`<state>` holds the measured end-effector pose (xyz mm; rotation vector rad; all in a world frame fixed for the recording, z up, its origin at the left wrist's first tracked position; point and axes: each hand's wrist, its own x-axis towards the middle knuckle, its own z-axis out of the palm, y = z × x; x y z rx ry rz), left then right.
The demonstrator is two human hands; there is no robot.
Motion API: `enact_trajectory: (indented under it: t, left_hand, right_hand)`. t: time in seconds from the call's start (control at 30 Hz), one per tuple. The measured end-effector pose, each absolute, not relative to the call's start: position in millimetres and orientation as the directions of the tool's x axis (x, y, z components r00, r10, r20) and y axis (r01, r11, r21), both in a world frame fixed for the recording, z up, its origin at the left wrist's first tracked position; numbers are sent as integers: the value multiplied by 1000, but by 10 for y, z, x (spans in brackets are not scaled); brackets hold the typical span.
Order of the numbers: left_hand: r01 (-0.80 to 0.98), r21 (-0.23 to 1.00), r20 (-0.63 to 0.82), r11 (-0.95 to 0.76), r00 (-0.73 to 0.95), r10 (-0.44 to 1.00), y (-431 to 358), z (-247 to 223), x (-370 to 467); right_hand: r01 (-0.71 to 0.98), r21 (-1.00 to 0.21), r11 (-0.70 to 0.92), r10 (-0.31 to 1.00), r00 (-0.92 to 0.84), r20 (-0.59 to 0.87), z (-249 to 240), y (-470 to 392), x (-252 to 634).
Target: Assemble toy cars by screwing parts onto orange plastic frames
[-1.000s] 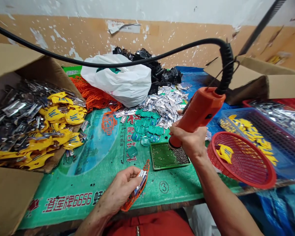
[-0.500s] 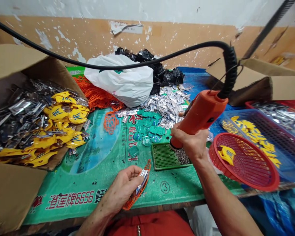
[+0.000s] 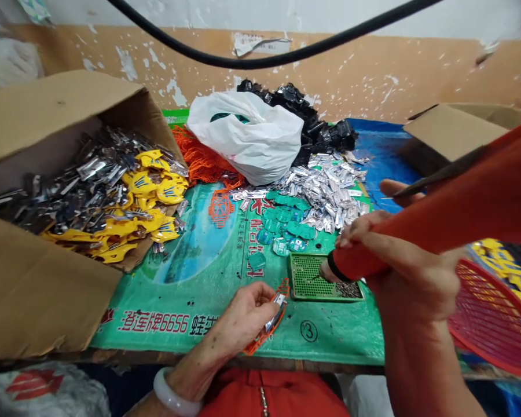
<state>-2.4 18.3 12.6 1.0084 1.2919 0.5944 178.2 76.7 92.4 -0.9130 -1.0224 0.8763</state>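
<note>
Near the table's front edge, my left hand is closed around an orange plastic part with a silver metal piece lying along it. My right hand grips a red-orange electric screwdriver, tilted with its nose pointing down to the left. Its thin bit is over the green perforated tray; whether it touches the tray I cannot tell. Small dark screws are heaped at the tray's right end. Behind the tray lie several teal plastic parts, with one teal part apart from them.
On the left, a cardboard box spills silver pieces and yellow parts. Behind stand a white bag, orange parts, black parts and silver pieces. A red basket sits right; a black cable hangs overhead.
The screwdriver has tipped closer to level, and its nose has moved to the middle of the tray. The view has shifted. My left hand keeps hold of the orange part.
</note>
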Motion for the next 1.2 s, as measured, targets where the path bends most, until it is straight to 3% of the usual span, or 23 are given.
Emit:
enact_trajectory:
  t: [0.2, 0.4, 0.7, 1.0, 1.2]
  left_hand:
    - [149, 878, -477, 454, 211, 853, 177, 112, 2]
    - [88, 887, -460, 452, 211, 862, 169, 118, 25]
    - [105, 896, -443, 430, 205, 873, 191, 146, 26]
    - [99, 896, -445, 434, 207, 871, 197, 150, 26]
    - [106, 906, -423, 409, 212, 881, 180, 112, 14]
  right_hand:
    - [-139, -955, 261, 965, 65, 254, 982, 526, 1533]
    - [-5, -955, 298, 955, -9, 298, 894, 495, 1454]
    - [44, -965, 260, 966, -20, 259, 848, 512, 1424]
    - [36, -945, 325, 946, -38, 323, 845, 497, 1414]
    - [76, -959, 271, 962, -44, 269, 875, 496, 1383]
